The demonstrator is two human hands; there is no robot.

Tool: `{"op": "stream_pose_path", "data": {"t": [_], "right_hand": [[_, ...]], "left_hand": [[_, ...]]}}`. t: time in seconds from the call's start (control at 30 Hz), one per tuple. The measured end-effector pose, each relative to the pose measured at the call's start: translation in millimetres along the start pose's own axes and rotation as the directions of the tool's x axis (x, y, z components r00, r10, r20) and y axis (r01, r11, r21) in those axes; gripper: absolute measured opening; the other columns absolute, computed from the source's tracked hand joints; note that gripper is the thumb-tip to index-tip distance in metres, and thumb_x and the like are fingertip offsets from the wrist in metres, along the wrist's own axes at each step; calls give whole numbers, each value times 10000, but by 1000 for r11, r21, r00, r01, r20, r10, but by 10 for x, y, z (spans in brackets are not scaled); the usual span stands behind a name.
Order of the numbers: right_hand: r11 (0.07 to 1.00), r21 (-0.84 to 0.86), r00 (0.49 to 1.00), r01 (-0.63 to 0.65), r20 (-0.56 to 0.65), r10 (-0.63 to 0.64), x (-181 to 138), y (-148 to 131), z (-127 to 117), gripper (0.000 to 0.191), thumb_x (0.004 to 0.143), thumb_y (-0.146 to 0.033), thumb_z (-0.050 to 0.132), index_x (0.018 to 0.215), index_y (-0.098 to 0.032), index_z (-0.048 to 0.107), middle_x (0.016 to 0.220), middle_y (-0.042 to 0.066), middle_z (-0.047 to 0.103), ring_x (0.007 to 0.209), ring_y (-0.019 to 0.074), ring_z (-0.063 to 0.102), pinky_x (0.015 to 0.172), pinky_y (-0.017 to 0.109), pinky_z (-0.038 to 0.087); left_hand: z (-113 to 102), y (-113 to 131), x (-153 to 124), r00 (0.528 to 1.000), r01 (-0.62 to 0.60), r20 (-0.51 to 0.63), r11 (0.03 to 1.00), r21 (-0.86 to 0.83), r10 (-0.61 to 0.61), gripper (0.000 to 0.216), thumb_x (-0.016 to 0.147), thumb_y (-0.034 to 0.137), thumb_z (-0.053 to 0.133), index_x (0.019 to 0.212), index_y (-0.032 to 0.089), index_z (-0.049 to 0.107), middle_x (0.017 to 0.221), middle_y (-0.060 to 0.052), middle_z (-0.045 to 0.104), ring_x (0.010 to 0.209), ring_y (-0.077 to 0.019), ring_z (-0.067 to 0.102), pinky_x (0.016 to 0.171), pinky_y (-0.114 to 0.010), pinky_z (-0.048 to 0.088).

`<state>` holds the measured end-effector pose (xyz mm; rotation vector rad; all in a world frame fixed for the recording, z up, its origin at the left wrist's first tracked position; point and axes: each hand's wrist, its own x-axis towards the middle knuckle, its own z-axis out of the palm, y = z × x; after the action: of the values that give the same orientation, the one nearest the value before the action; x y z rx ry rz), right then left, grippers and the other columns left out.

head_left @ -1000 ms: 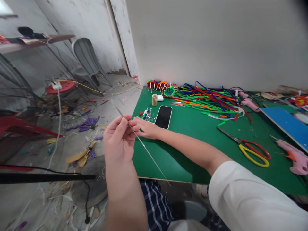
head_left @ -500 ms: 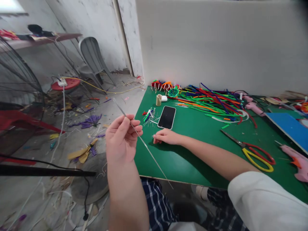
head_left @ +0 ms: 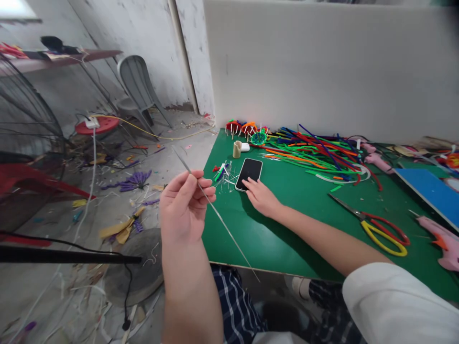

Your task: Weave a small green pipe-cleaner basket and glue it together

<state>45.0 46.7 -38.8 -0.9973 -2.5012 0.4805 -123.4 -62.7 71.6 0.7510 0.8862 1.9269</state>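
My left hand [head_left: 186,203], raised by the table's left edge, pinches a long thin silvery wire-like stick [head_left: 229,232] between thumb and fingers. The stick slants from upper left down to the right, past the table's front edge. Over the lower right of a dark-screened phone [head_left: 250,169], my right hand [head_left: 263,197] has its fingers stretched out and nothing held; I cannot tell whether they touch the screen. Left of the phone lies a small heap of thin wires and coloured bits [head_left: 225,175].
Many coloured pipe cleaners [head_left: 315,150] lie along the back of the green table [head_left: 229,248]. Scissors [head_left: 373,224], a pink glue gun [head_left: 439,239] and a blue board [head_left: 430,191] are on the right. Behind the phone stands a tan roll [head_left: 237,149]. Scraps litter the floor.
My right hand has moved right and away from me, from beside the small heap to the phone, and its fingers have opened out. My left hand keeps the stick almost in place.
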Motion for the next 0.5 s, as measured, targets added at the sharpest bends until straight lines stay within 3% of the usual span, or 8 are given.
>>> {"op": "stream_pose_path", "data": {"t": [0.1,0.17,0.3,0.37,0.5], "right_hand": [[979,63,976,193,87,-198,-81,-133,102,470,842,-199,280,1311,-167,300,1310,67,406,1262,157,268,1046,411,217],[967,124,970,223,71,-233,0,-133,94,483,837,-178,273,1319,-200,278,1332,37,377,1268,138,252,1047,395,229],[996,80,991,-47,-120,56,349,172,-24,541,792,-116,268,1328,-193,263,1361,28,327,1288,168,201,1057,436,190],[986,41,982,-163,-88,166,480,340,-55,582,754,-85,273,1333,-131,246,1346,68,349,1284,190,211,1055,456,179],[994,-17,994,-108,20,108,428,341,37,620,721,-64,265,1338,-96,214,1324,86,383,1258,172,277,1056,438,183]], "left_hand": [[5,-3,0,1000,-1,12,1000,-11,1,130,650,295,667,739,203,646,590,35,634,486,-58,593,426,-112,480],[7,4,-1,1000,-3,18,1000,-18,3,131,647,292,670,736,197,646,584,38,632,483,-55,591,426,-107,478],[7,14,-4,1000,-9,9,1000,-7,9,102,671,278,651,733,198,642,574,43,623,482,-52,588,423,-107,476],[5,10,-3,1000,-8,9,1000,3,8,95,680,277,642,735,199,640,575,42,621,483,-54,589,422,-110,477],[-5,-3,0,1000,-5,29,1000,8,5,95,678,282,642,736,207,641,584,39,626,487,-61,593,426,-123,486]]}}
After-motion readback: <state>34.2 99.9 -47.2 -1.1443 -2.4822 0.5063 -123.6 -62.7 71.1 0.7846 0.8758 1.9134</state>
